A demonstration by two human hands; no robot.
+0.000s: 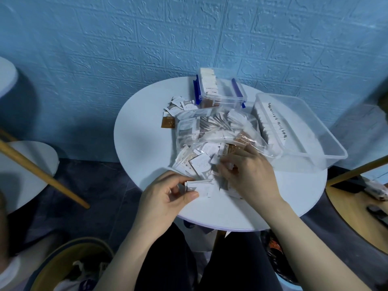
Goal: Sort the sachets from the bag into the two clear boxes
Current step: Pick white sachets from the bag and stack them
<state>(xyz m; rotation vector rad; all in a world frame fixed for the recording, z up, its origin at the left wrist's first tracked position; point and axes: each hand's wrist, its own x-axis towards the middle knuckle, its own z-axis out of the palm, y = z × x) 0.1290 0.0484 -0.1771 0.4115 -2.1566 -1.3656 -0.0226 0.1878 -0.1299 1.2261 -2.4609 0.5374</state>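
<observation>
Left hand (168, 196) low at the near edge of the round white bench (142, 143), thumb and fingers pinching a small stack (199, 185) of white sachets. The stack lies flat, its long axis running left to right, free end pointing toward the other hand. Right hand (249, 175) comes in from the right, palm down, wrist angled back toward the body, fingertips curled into the loose sachets (199, 162) spilling from the bag's mouth; it seems to be picking at one, but whether it has a grip I cannot tell.

The clear bag (220, 131) sprawls across the middle of the bench, mouth toward the person, still stuffed with brown and white sachets lying every which way. The two hands are just apart, the spill between them.

Behind the bag, at the far edge, stands the small box (222, 91) with blue clips, a row of sachets standing on edge along its left side. To the right, the large box (298, 131) sits angled, with a row of white sachets upright along its left wall; the bag's edge presses against it. A small scatter of sachets (178, 110) lies on the bench left of the small box.

A blue textured wall (189, 38) stands behind, and a wooden stick (42, 173) slants at the left.
</observation>
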